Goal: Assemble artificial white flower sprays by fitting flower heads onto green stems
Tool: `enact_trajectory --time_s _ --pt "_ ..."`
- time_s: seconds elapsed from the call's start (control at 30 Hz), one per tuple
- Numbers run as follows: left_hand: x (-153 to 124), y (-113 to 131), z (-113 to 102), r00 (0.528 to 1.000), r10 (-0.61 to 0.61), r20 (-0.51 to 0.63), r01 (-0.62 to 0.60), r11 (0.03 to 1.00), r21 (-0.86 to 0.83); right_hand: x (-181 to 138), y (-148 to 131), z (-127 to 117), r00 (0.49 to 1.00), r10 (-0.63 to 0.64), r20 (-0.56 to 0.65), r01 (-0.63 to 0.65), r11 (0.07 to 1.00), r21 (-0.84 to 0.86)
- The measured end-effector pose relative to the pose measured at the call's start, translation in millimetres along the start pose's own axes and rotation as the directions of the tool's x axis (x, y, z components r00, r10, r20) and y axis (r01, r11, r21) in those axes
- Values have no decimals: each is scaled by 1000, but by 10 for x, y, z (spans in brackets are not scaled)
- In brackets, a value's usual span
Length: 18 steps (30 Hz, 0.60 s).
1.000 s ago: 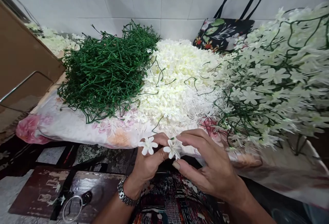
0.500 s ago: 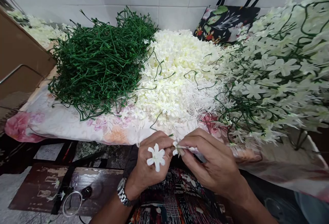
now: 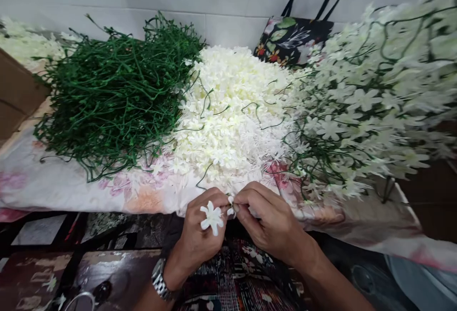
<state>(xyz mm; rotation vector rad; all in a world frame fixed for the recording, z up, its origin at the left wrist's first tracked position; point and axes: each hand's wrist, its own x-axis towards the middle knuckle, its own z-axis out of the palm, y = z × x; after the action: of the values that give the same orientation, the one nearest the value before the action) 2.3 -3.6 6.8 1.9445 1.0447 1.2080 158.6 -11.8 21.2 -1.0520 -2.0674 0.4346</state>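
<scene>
My left hand (image 3: 200,232), with a metal watch on its wrist, is closed in a pinch on an artificial flower stem, most of which its fingers hide. One white artificial flower (image 3: 212,218) stands out over the back of this hand. Between the two hands a smaller white blossom (image 3: 231,205) shows side-on. The thumb and forefinger of my right hand (image 3: 269,223) pinch at this blossom, their tips close against the left fingertips. Just beyond the hands lies a pile of loose white blossoms (image 3: 221,125).
Green plastic stems (image 3: 121,101) are heaped on the left of the flowered cloth (image 3: 85,196). Finished-looking white flower sprays (image 3: 360,115) crowd the right side. A black floral bag (image 3: 293,39) leans on the tiled wall, and a cardboard box (image 3: 17,96) stands far left.
The camera view has shifted, so most things sit further left. My right fingertips have closed in on the small blossom, and the thin white piece seen between them earlier is now hidden.
</scene>
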Motion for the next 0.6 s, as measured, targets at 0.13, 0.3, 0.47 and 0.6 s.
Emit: enact_trajectory --time_s 0.13,0.3,0.47,0.6 --pt "23 89 -43 997 -9 77 12 999 -38 -1 -11 -129 997 68 -44 -63 993 103" --pt "-31 126 -23 996 -77 35 80 992 -95 -78 -72 -411 972 66 -225 -78 996 -44" --pt "-89 98 84 988 -148 36 151 982 -110 -217 -1 -893 892 -56 -448 -160 888 -430" --pt "-59 128 145 979 -203 -34 198 975 -98 -271 246 -1197 881 -163 -444 -274 589 -760"
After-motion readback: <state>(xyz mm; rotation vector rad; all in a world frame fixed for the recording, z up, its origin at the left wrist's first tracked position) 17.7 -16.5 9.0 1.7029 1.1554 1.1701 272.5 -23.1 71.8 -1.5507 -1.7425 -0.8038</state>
